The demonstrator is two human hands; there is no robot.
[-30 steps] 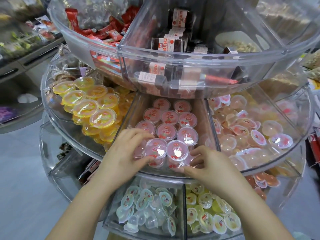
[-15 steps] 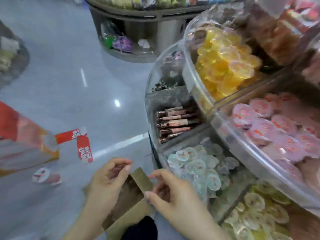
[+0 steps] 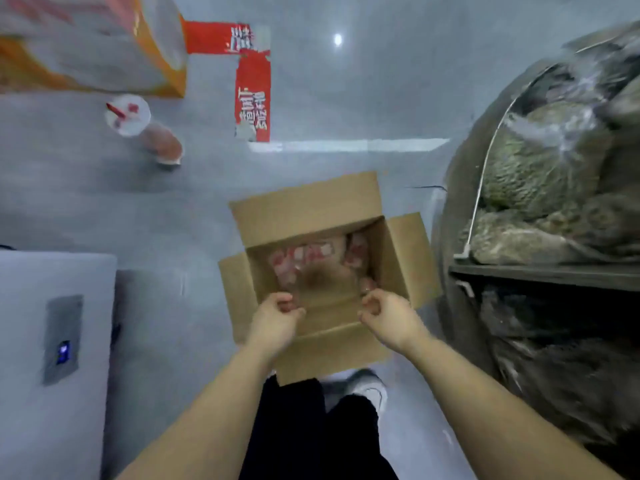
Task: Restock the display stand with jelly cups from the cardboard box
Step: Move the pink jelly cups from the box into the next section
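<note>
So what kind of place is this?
Probably a snack shop. A round display stand holds bagged goods, an open cardboard box of red-and-white jelly cups sits on the floor, and red packaging lies nearby.

We look down on a smooth grey-blue floor (image 3: 363,98) with a pale stripe across it. An open brown cardboard box (image 3: 311,209) stands on it in the middle, flaps spread, blurred pink-and-white jelly cups (image 3: 301,254) inside. Further off lie two red printed paper strips (image 3: 252,98) forming an L, and a lidded plastic drink cup (image 3: 138,123) on its side. An orange-and-white bag (image 3: 86,43) sits at the upper left. The rounded clear display stand (image 3: 540,237) rises from the floor just right of the box.
</note>
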